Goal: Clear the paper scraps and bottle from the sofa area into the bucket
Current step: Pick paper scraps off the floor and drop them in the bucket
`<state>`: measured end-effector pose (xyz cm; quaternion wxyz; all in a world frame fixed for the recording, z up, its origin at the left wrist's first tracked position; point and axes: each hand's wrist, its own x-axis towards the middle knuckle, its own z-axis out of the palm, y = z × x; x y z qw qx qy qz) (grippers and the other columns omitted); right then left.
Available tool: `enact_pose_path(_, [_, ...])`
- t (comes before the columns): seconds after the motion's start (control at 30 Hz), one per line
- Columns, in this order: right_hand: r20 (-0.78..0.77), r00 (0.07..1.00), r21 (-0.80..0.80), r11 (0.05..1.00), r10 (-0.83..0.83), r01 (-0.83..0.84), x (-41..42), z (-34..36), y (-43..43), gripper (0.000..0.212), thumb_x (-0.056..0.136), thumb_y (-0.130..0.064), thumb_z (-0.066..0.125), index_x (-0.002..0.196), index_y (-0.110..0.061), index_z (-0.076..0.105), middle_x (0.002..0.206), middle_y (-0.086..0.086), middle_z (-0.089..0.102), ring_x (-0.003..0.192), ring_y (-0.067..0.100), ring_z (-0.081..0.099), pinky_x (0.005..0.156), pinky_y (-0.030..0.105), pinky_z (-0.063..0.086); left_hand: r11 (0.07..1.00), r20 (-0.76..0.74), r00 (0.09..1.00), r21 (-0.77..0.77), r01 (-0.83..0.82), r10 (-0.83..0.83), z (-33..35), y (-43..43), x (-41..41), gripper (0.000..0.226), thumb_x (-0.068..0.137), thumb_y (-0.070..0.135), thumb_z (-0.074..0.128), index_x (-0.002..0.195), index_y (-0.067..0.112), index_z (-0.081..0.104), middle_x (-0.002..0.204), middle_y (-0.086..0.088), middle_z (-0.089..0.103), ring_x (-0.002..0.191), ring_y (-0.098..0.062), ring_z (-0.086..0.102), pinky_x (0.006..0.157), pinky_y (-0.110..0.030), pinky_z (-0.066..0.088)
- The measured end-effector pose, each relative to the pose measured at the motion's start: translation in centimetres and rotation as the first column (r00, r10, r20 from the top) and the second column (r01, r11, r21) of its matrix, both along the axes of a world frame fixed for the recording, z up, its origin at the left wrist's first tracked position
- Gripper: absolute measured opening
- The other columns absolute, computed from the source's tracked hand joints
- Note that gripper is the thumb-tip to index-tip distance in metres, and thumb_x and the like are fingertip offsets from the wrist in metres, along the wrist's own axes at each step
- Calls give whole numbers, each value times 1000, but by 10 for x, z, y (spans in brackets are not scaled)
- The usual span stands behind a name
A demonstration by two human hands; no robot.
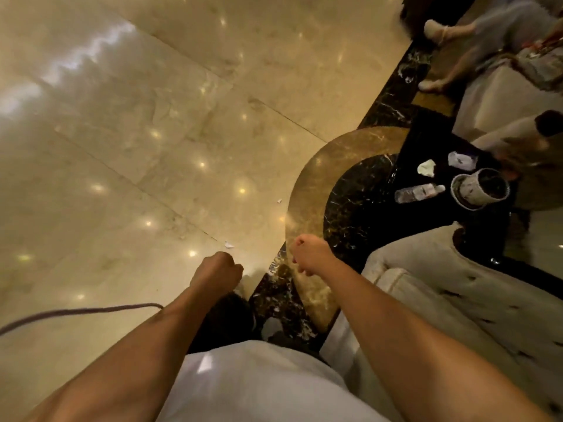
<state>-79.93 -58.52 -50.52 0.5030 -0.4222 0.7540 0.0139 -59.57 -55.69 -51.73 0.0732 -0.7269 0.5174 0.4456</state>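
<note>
Both my fists hang over the polished floor. My left hand (217, 271) is closed with nothing visible in it. My right hand (309, 252) is closed too, apparently empty. Two small white paper scraps lie on the floor: one (229, 245) just beyond my left hand, another (279, 200) farther off. On the dark floor at right, a clear plastic bottle (419, 192) lies on its side beside a white bucket (479, 187). A crumpled paper (427, 168) and a plastic wrapper (462, 161) lie near the bucket.
A beige tufted sofa (457, 300) fills the lower right. Another beige seat (502, 99) stands at upper right, with a seated person's legs (447, 56) and someone's arm (511, 138) near the bucket. A dark cord (76, 312) crosses the floor at left.
</note>
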Motion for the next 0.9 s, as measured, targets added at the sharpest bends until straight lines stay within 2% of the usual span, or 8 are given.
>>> enact_pose_path(0.07, [10,999,28,999,38,-38,2,-13,-33,24,90,-27,49,108,-17,60,110,10,65,101,30,64,80,38,53,998,-24,998,38,-58,59,-17,-28,1,23,81,25,48,68,8,56,74,-17,66,68,-32,65,65,-35,55])
enact_pose_path(0.17, [-40,999,15,999,33,-32,4,-43,-91,21,85,-32,50,100,-21,59,104,9,66,92,27,65,80,41,57,991,-17,996,94,-90,92,-48,-81,6,21,85,23,49,89,6,59,90,-19,69,83,-35,68,73,-37,57])
enact_pose_path(0.3, [-64,997,58,998,44,-41,15,-90,-158,45,82,-38,49,124,-21,52,116,11,62,97,28,62,86,42,56,990,-13,994,96,-104,106,-88,-140,9,23,81,24,51,95,8,59,97,-15,67,89,-33,62,70,-33,48])
enact_pose_path(0.37, [-51,997,53,997,60,-57,20,-116,-187,51,83,-36,51,131,-21,47,123,10,57,96,23,56,86,37,52,983,-5,987,88,-162,163,-109,-162,10,21,81,26,54,95,12,60,99,-14,66,88,-31,58,70,-30,42])
enact_pose_path(0.47, [-79,987,71,989,138,-133,22,-164,-228,50,85,-31,52,133,-18,46,125,11,59,99,25,56,82,31,44,954,-16,960,117,-277,281,-153,-184,14,11,79,24,58,86,15,60,92,-15,69,89,-34,64,72,-29,46])
enact_pose_path(0.63, [-125,969,105,974,212,-200,14,-288,-301,45,89,-21,52,132,-12,46,125,13,59,113,30,57,80,30,39,766,7,809,317,-559,587,-281,-213,21,10,73,9,63,81,13,61,82,-20,69,80,-38,68,78,-48,59])
enact_pose_path(0.77, [-126,912,139,918,389,-372,8,-410,-351,49,90,-23,53,136,-10,41,118,16,60,102,29,59,73,29,42,608,36,659,349,-713,752,-409,-243,25,18,70,3,68,81,15,61,79,-17,64,69,-30,62,70,-45,60])
enact_pose_path(0.9, [-187,851,120,871,490,-476,-1,-551,-385,51,90,-24,53,136,-6,40,124,17,58,111,34,57,82,32,47,616,92,654,260,-743,751,-551,-253,18,32,67,4,70,92,20,60,80,-12,62,68,-29,64,73,-45,60])
